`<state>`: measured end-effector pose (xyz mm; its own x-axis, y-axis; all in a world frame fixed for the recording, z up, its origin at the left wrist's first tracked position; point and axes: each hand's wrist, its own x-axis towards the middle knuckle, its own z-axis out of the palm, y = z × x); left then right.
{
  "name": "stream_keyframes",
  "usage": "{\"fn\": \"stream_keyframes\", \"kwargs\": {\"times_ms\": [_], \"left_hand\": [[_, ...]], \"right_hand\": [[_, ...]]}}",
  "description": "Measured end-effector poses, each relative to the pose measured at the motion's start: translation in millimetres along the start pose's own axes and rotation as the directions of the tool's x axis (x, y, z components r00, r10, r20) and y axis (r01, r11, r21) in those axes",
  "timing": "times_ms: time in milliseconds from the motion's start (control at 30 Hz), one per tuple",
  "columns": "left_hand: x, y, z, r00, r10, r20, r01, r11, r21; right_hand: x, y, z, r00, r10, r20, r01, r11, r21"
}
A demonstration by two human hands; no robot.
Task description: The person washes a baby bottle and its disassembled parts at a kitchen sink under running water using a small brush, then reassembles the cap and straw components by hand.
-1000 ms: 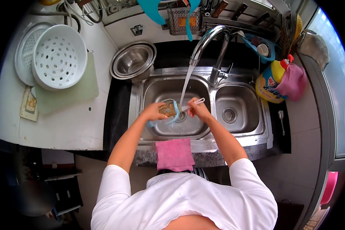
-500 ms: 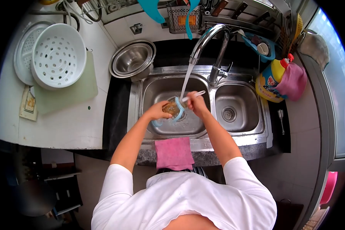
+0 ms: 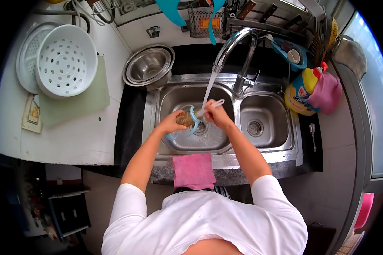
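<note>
Over the left sink basin (image 3: pixel 217 142), my left hand (image 3: pixel 172 122) is wrapped round a see-through, brownish cup (image 3: pixel 184 119) with a light blue band and curved strip. The cup lies tilted on its side, its banded end toward my right hand (image 3: pixel 215 114). My right hand is closed on a white-handled brush (image 3: pixel 218 103); its far end is at the cup's mouth, mostly hidden. Water runs from the faucet (image 3: pixel 217 66) down beside my right hand. Below my left hand, a light blue rounded piece (image 3: pixel 172 136) shows in the basin, partly hidden.
A smaller basin (image 3: pixel 266 138) is to the right. Nested steel bowls (image 3: pixel 147 66) stand behind left, near a white colander (image 3: pixel 67 61) on the counter. A yellow detergent bottle (image 3: pixel 300 95) with a pink cloth is at right. Another pink cloth (image 3: pixel 194 170) hangs over the front edge.
The cup and my left hand have shifted slightly left. My right hand has moved a little down, and more of the brush shows between it and the cup.
</note>
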<state>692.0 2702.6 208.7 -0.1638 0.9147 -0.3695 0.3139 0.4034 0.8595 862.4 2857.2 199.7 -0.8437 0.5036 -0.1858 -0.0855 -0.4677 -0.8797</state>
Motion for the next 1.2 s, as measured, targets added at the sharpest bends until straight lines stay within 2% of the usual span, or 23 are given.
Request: {"fn": "stream_keyframes", "kwargs": {"times_ms": [33, 67, 133, 200, 233, 300, 367, 433, 500, 567, 600, 633, 667, 700, 767, 833, 867, 967, 1000, 1033, 1100, 1133, 1200], "left_hand": [[1.7, -1.8, 5.9, 0.998, 0.034, -0.050, -0.034, 0.999, -0.002], [4.8, -2.3, 7.8, 0.992, 0.073, -0.104, -0.074, 0.997, 0.001], [8.3, -13.7, 6.4, 0.992, 0.079, -0.094, -0.075, 0.996, 0.051], [7.4, -19.6, 1.6, 0.993, 0.087, -0.081, -0.078, 0.991, 0.106], [6.5, -19.4, -1.6, 0.996, 0.071, -0.058, -0.065, 0.992, 0.111], [3.0, -17.6, -0.2, 0.998, 0.047, -0.036, -0.043, 0.993, 0.108], [1.0, -11.4, 6.0, 1.000, 0.008, -0.021, -0.008, 1.000, -0.009], [9.8, -15.2, 3.6, 0.999, -0.002, 0.046, 0.002, 1.000, -0.018], [9.9, -14.3, -2.9, 0.994, -0.009, 0.109, 0.012, 1.000, -0.020], [4.6, -8.4, -7.9, 0.990, -0.045, 0.133, 0.039, 0.998, 0.047], [4.7, -10.1, -4.7, 0.990, -0.046, 0.134, 0.040, 0.998, 0.046], [3.9, -12.5, 2.8, 0.999, 0.028, 0.031, -0.030, 0.997, 0.068], [5.6, -13.2, 6.8, 0.991, 0.109, -0.072, -0.102, 0.990, 0.100], [6.0, -9.2, 8.1, 0.991, 0.110, -0.072, -0.103, 0.989, 0.102], [2.8, -0.7, 9.2, 0.997, 0.055, -0.058, -0.044, 0.984, 0.175], [-1.2, -8.3, 1.7, 1.000, 0.027, -0.014, -0.023, 0.975, 0.221], [-1.6, -11.2, -1.1, 0.999, -0.001, 0.032, -0.008, 0.964, 0.267], [-2.1, -26.2, 5.6, 1.000, 0.017, -0.023, -0.012, 0.978, 0.210], [-0.9, -26.2, 8.7, 1.000, 0.013, -0.004, -0.013, 0.994, 0.106], [1.3, -25.7, 8.9, 1.000, 0.016, -0.003, -0.016, 0.993, 0.114], [3.0, -19.7, 8.8, 0.999, -0.003, 0.036, 0.005, 0.998, -0.063], [0.7, -15.2, 6.8, 0.999, -0.002, 0.036, 0.004, 0.998, -0.063], [-2.0, -6.6, -1.4, 0.999, 0.033, -0.004, -0.031, 0.973, 0.227]], "right_hand": [[4.4, -1.8, -4.8, 0.998, -0.043, 0.043, 0.037, 0.992, 0.124], [6.9, -0.4, -3.5, 0.999, -0.053, -0.011, 0.054, 0.994, 0.097], [8.8, 10.9, -7.1, 0.996, -0.063, -0.060, 0.067, 0.995, 0.068], [-2.8, 15.5, -13.0, 0.993, -0.077, 0.092, 0.097, 0.967, -0.235], [-4.2, 11.2, -14.4, 0.992, -0.084, 0.092, 0.104, 0.966, -0.237], [-13.0, 2.1, -15.0, 0.982, 0.045, 0.183, 0.015, 0.949, -0.314], [-5.4, -1.8, -21.4, 0.992, -0.007, 0.129, 0.025, 0.990, -0.141], [0.8, 6.1, -21.2, 1.000, -0.015, 0.002, 0.015, 0.988, -0.154], [-7.6, 14.2, -21.1, 0.995, -0.015, 0.100, 0.036, 0.977, -0.211], [-7.6, 13.0, -21.2, 0.995, 0.046, 0.091, -0.020, 0.963, -0.270], [-9.2, 7.1, -19.1, 0.988, 0.126, 0.084, -0.109, 0.977, -0.181], [-11.2, 4.1, -18.1, 0.974, 0.210, 0.082, -0.202, 0.975, -0.088], [-6.5, 4.7, -21.2, 0.985, 0.151, 0.086, -0.159, 0.982, 0.103], [-4.1, 7.1, -22.7, 0.998, 0.062, 0.011, -0.063, 0.959, 0.275], [2.2, 22.7, -29.4, 0.987, 0.024, -0.160, 0.016, 0.970, 0.243], [-7.5, 33.4, -30.3, 0.989, 0.001, -0.147, -0.007, 0.999, -0.039], [-10.9, 35.8, -33.3, 0.993, 0.043, -0.112, -0.061, 0.984, -0.165], [-17.8, 10.8, -30.7, 0.994, 0.112, -0.019, -0.112, 0.993, -0.045], [-12.7, 8.2, -33.2, 0.997, 0.058, -0.052, -0.054, 0.996, 0.068], [-7.6, 10.2, -34.3, 0.991, 0.014, -0.130, 0.004, 0.991, 0.134], [-6.3, 16.7, -36.8, 0.980, -0.034, -0.196, 0.037, 0.999, 0.015], [-8.3, 22.5, -37.9, 0.991, -0.037, -0.130, 0.027, 0.997, -0.075], [-15.4, 23.4, -34.5, 0.999, 0.019, -0.036, -0.026, 0.978, -0.207]]}}
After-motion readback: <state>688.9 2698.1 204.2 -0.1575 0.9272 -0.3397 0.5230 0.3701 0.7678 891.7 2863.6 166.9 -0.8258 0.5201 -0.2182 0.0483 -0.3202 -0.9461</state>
